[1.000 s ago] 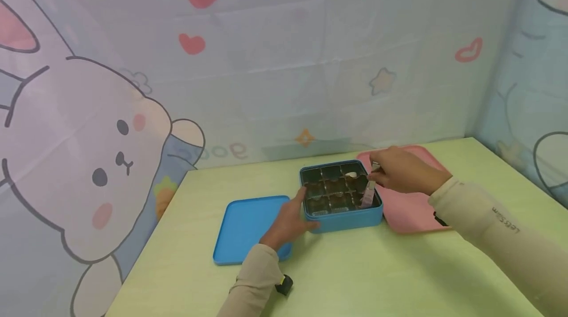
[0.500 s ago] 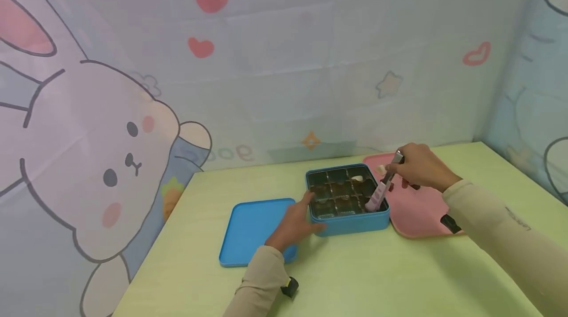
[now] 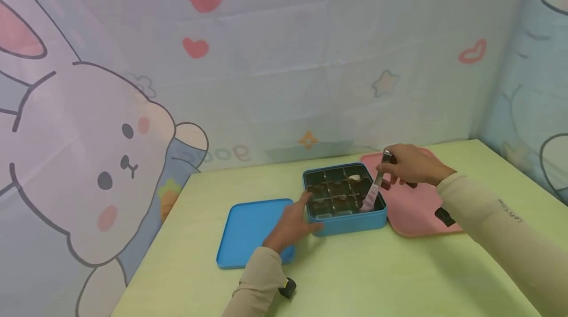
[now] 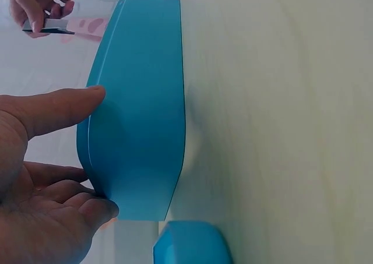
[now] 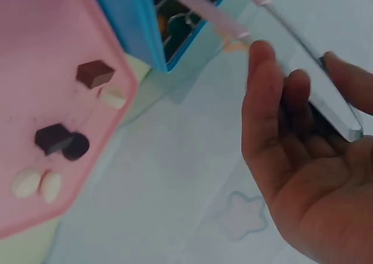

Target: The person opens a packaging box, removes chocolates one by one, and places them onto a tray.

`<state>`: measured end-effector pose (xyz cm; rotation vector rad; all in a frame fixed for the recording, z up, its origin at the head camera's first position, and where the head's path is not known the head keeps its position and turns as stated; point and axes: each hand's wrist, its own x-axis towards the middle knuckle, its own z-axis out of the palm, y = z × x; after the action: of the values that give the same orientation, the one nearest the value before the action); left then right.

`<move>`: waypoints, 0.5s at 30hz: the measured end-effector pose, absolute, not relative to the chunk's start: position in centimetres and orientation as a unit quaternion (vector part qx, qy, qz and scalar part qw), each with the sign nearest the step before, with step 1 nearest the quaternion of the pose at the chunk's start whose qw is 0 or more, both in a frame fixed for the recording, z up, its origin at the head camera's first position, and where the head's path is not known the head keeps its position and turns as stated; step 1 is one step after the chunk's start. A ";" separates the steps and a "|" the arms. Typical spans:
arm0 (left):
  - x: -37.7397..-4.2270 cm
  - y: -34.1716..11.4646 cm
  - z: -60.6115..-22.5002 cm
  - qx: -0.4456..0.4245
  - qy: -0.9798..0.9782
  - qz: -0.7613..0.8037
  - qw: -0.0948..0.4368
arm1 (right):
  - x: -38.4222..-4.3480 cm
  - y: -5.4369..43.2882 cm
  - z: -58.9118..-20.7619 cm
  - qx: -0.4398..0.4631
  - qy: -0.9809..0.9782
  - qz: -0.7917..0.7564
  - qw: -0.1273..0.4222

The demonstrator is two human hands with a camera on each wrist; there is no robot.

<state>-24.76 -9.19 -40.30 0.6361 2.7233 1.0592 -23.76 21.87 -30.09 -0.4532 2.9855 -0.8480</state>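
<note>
A square blue box (image 3: 352, 225) holds a dark divided insert (image 3: 339, 189), with one small white piece (image 3: 354, 177) in its back right compartment. My left hand (image 3: 290, 222) grips the box's front left corner; the left wrist view shows the thumb (image 4: 70, 108) on the front wall and the fingers bent at the side. My right hand (image 3: 412, 164) holds pink-tipped metal tongs (image 3: 371, 197), slanting down into the front right compartment. In the right wrist view, fingers and thumb press the two tong arms from either side. I cannot tell whether the tips hold anything.
Right of the box lies a pink tray (image 3: 414, 218). It carries brown blocks (image 5: 95, 74), a dark round piece (image 5: 76, 146) and several white ovals (image 5: 26, 182), chocolate-like in look. A blue lid (image 3: 248, 235) lies on the left. A printed cloth wall (image 3: 284, 90) stands behind the table.
The right hand has lifted a little and shifted right, so the tongs lean more to the right, their tips still in the front right compartment. The left hand keeps its place on the box.
</note>
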 end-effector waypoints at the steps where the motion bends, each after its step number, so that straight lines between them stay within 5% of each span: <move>1: -24.7 -9.2 -40.3 0.212 0.907 0.356 0.075 | -23.7 22.1 -30.2 -0.152 0.951 -0.269 -0.001; 10: -24.6 -9.3 -39.9 0.222 0.906 0.353 0.073 | -21.2 20.0 -30.5 -0.282 0.940 -0.086 -0.174; 15: -24.6 -9.2 -40.0 0.227 0.907 0.347 0.079 | -21.2 20.2 -29.8 -0.249 0.949 -0.150 -0.122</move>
<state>-24.57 -9.17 -40.00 0.6792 2.7135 1.0375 -21.23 20.17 -29.82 -0.8492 3.2382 -0.5126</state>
